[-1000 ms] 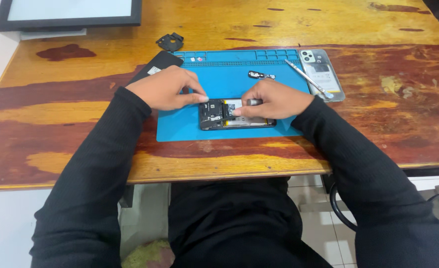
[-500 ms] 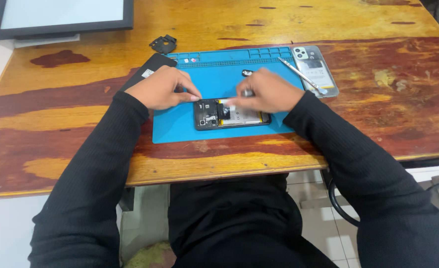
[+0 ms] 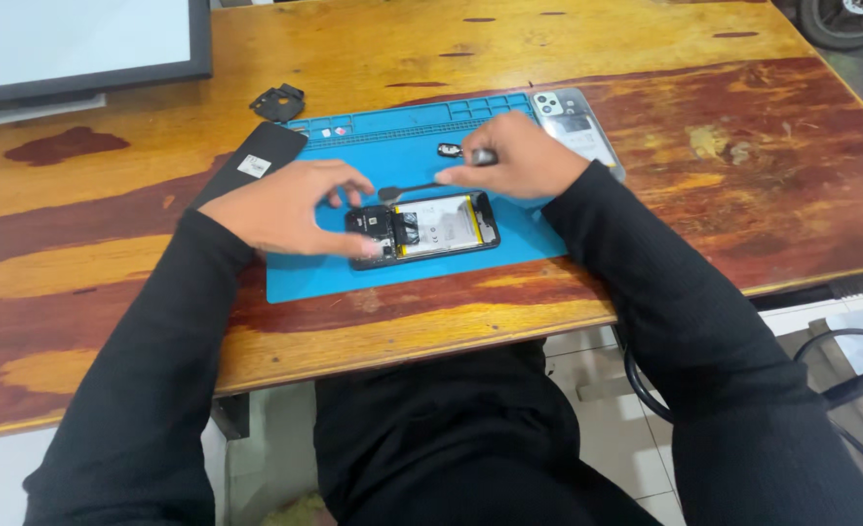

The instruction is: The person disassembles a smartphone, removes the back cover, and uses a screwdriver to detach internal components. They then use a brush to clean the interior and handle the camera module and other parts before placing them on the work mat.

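Lying opened on the blue mat (image 3: 334, 278), the phone (image 3: 423, 227) was pinched at its left end by the left hand (image 3: 285, 206). Beyond, the right hand (image 3: 519, 156) gripped a dark tool (image 3: 414, 188). Farther off lay the back cover (image 3: 579, 131).

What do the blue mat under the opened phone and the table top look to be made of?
Blue mat: probably silicone or soft rubber, matte, with moulded ribs and small compartments along its far edge. Table top: wood under a glossy varnish; grain, dark knots and red-brown streaks show, and light reflects off it. Opened phone, held by the left hand: its exposed inside looks like dark plastic and metal.
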